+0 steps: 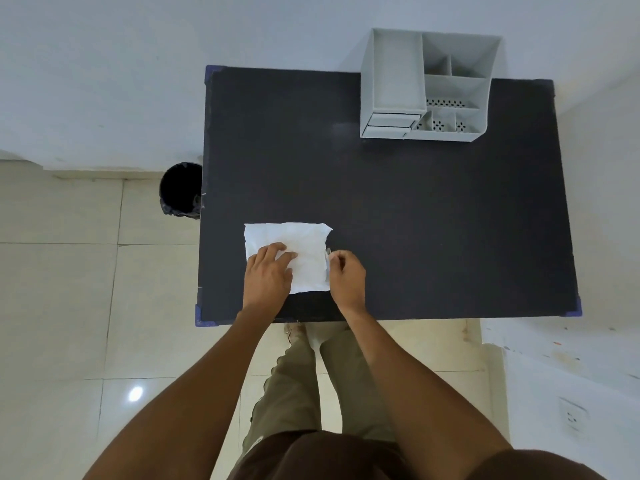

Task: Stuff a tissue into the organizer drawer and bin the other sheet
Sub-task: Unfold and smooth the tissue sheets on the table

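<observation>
On the near left part of the dark rectangular table point(415, 209) I see a white, crumpled paper tissue point(298, 244) lying flat, close to the front edge. My view comes from above, looking down past both bare forearms. The left hand point(268, 275) lies palm down on the tissue's left half, fingers spread and pressing the sheet against the tabletop rather than closing around it. The right hand point(346, 275) sits at the tissue's right edge, thumb and forefinger pinched on a thin lifted layer of that edge; I cannot tell whether it is a separate sheet. At the far right of the table stands a grey plastic desk organizer point(427, 86) with open compartments, and its small drawer point(391, 124) at the lower left front looks closed. On the tiled floor just beside the table's left edge stands a round black waste bin point(180, 188), well apart from the tissue.
</observation>
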